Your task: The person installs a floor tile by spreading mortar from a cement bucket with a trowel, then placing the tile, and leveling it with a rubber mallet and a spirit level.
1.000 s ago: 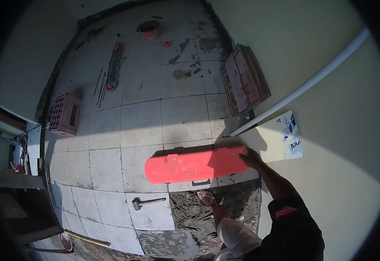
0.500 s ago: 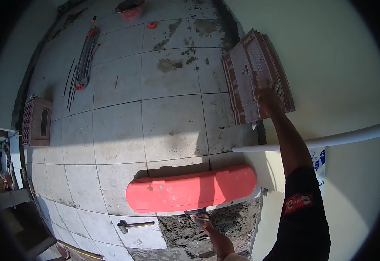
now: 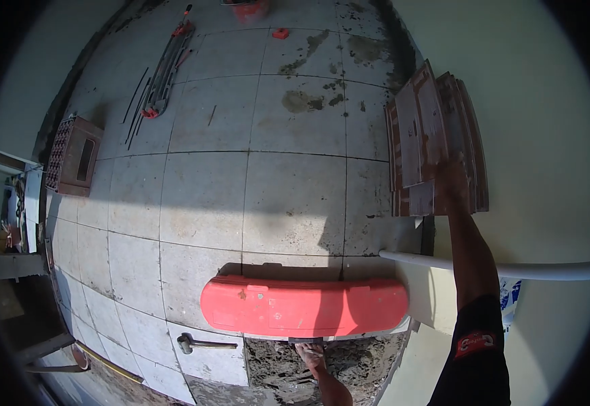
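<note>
My right hand [image 3: 450, 177] reaches out on a bare forearm from a black sleeve. Its fingers are at the top edge of the front tile [image 3: 422, 125] in a stack of reddish-brown tiles [image 3: 467, 135] leaning against the right wall. This front tile tilts away from the others, with a gap behind it; the fingertips are blurred and partly hidden. I do not see my left hand. A bare foot [image 3: 310, 355] rests on grey mortar [image 3: 278, 358], just below the dark handle of a long red plastic case [image 3: 301, 308].
A hammer [image 3: 203, 344] lies on a pale tile. A tile cutter [image 3: 168, 71] and thin rods [image 3: 134, 115] lie farther off, near a brown crate [image 3: 78, 157]. A white pipe [image 3: 545, 271] runs along the right wall. A red bucket [image 3: 251, 10] stands at the back.
The view has shifted, so the floor and stack sit farther right. The front tile has tipped away from the stack, opening a gap; my right hand stays at it.
</note>
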The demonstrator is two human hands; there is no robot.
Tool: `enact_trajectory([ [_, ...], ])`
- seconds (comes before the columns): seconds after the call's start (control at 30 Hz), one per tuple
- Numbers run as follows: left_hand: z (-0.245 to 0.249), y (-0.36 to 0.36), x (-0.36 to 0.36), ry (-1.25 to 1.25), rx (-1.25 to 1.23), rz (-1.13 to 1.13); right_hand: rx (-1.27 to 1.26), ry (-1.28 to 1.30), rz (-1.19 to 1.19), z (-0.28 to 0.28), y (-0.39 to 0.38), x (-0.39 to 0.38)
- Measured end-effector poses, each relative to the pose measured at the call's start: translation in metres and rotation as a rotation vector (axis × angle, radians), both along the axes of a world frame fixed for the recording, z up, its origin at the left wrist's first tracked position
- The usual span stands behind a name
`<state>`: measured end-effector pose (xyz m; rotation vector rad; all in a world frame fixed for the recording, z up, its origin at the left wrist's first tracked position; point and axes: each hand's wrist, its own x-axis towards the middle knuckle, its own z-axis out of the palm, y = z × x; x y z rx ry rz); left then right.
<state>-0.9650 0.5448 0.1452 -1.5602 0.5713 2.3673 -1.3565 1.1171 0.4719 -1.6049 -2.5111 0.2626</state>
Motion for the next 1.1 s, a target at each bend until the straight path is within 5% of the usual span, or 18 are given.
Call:
enact_trajectory([
  [0.07,0.015,-0.001,-0.016,0.127,0.115,0.116,0.046,-0.111,0.126,-0.039,0.038,-0.011],
  [0.17,-0.017,-0.002,0.004,0.214,0.137,-0.006,-0.171,-0.218,0.260,-0.065,0.071,-0.054],
  [0.2,-0.026,-0.010,0.017,0.134,0.287,0.143,-0.048,-0.354,0.373,-0.074,0.070,-0.066],
  [0.3,-0.046,-0.026,0.032,0.168,0.232,0.020,0.400,-0.789,0.695,-0.105,0.062,-0.076],
  [0.33,-0.049,-0.026,0.031,0.087,0.237,0.031,0.370,-0.608,0.668,-0.117,0.071,-0.070],
  [0.4,-0.040,-0.031,0.016,-0.067,0.219,0.121,0.402,-0.666,0.850,-0.164,0.145,-0.051],
  [0.5,-0.037,-0.034,0.013,-0.053,0.250,0.228,0.492,-0.759,0.977,-0.092,0.122,-0.027],
  [0.53,0.000,-0.067,0.046,-0.093,0.181,0.143,0.543,-0.788,1.057,-0.067,0.129,-0.022],
  [0.6,0.133,-0.176,0.155,-0.284,-0.060,-0.407,0.643,-0.796,1.252,-0.022,0.134,-0.027],
  [0.67,0.249,-0.252,0.228,-0.445,-0.146,-0.816,-0.179,-0.302,0.666,0.078,-0.014,-0.044],
  [0.73,0.303,-0.271,0.235,-0.475,-0.164,-0.929,-0.126,-0.376,0.784,0.160,-0.161,-0.042],
  [0.87,0.323,-0.256,0.175,-0.338,-0.452,-1.013,-0.211,-0.489,1.072,0.255,-0.335,0.005],
  [1.0,0.378,-0.249,0.050,-0.094,-0.500,-0.893,-0.033,-0.471,1.589,0.265,-0.424,0.083],
  [1.1,0.400,-0.270,0.017,0.389,-0.198,-0.327,-0.129,-0.549,1.751,0.281,-0.548,0.141],
])
